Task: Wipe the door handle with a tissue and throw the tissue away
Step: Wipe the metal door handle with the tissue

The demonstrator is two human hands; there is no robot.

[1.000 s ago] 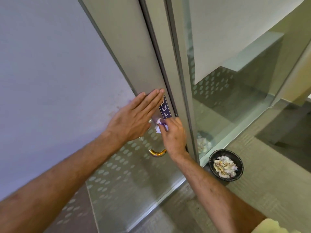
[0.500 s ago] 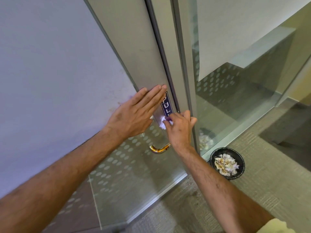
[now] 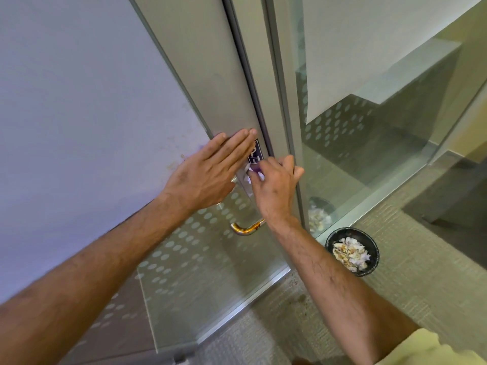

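Observation:
A glass door with a metal frame (image 3: 210,75) fills the middle of the view. Its curved metal handle (image 3: 246,229) shows only at the lower end; the rest is hidden behind my hands. My left hand (image 3: 208,175) lies flat on the door frame, fingers together and straight, partly covering a blue PULL sign (image 3: 257,154). My right hand (image 3: 274,188) pinches a small white crumpled tissue (image 3: 249,175) and presses it against the upper part of the handle. A black bin (image 3: 369,248) with several used tissues stands on the floor at the right.
A fixed glass panel (image 3: 355,154) with a dotted frosted band stands right of the door and reflects the bin. Grey carpet (image 3: 421,259) covers the floor around the bin. A plain white wall (image 3: 79,114) is at the left.
My right hand with the tissue has crept slightly up the handle toward the PULL sign, its fingers spreading over the door edge. My left hand stays flat on the frame.

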